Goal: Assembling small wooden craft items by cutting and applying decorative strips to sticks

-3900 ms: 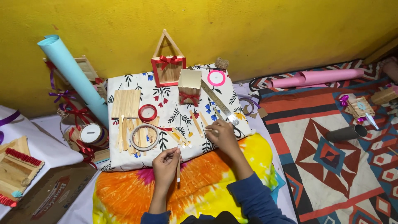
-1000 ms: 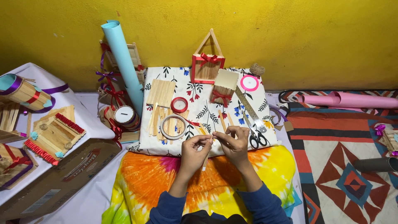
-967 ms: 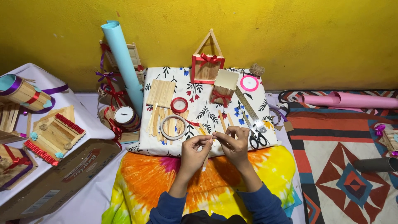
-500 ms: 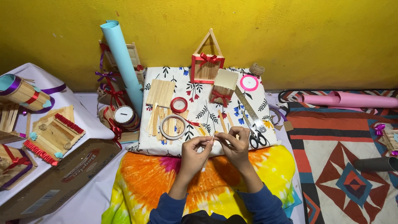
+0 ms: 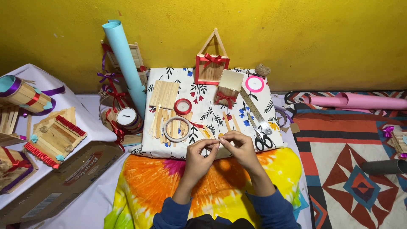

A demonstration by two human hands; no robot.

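Between the two hands, just above the near edge of the floral cloth (image 5: 203, 106), there is a small thin piece (image 5: 219, 142), probably a bit of wooden craft stick or ribbon; it is too small to say which. The left hand (image 5: 199, 154) and the right hand (image 5: 242, 148) meet at their tips, and the fingers (image 5: 212, 143) of both are narrow, pinched on this piece from each side. I judge it very light and rather stiff but easy to snap or drop, so it is best taken at its two ends with the fingertips only, as is done here. Just beyond the hands I count one clear tape ring (image 5: 177, 129), one smaller red tape roll (image 5: 182, 106) and one pink-rimmed roll (image 5: 254, 84) farther back. One pair of scissors (image 5: 262, 138) lies just right of the right hand, with one metal ruler (image 5: 253, 108) beside it. Loose craft sticks (image 5: 163, 114) lie in a heap at the left of the cloth; I cannot count them exactly. Two small stick houses stand at the back, a red one with a pointed roof (image 5: 211, 63) and a lower one with a red bow (image 5: 228, 87). One light blue paper roll (image 5: 125, 59) leans on the yellow wall, one pink paper roll (image 5: 360, 101) lies at the right on the patterned rug (image 5: 352, 169), and below the arms is one tie-dye cloth (image 5: 161, 186).
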